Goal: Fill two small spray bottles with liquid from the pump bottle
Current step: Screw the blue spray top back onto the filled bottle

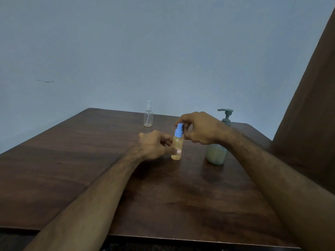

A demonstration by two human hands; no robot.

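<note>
Ok, largest first: bench [72,169], dark wood, carries all 3 containers. Pump bottle [216,154] stands at right, partly behind the right forearm; body translucent w/ pale greenish liquid, level hard to read since the arm covers the upper part. We judge it the heaviest item, stiff plastic, stable base; best held round the body w/ the other hand pressing the pump head.

Next, small spray bottle w/ blue top [177,147], upright on the bench, center, between both hands. Holds yellowish liquid, looks filled nearly to the shoulder. We judge it light, smooth plastic, possibly slick if liquid spilled on it; tips easily, so grip the body low while turning the top.

Left hand [155,145] grips that bottle's body, thumb across the front, fingers curled behind. Right hand [197,127] pinches the blue spray top [179,130] from above, fingers narrow; whether it's tightening or loosening, can't tell.

Clear spray bottle [148,115] stands far back, well apart, top on, looks empty. Very light we'd say, easy to knock; take it by the body.
</note>
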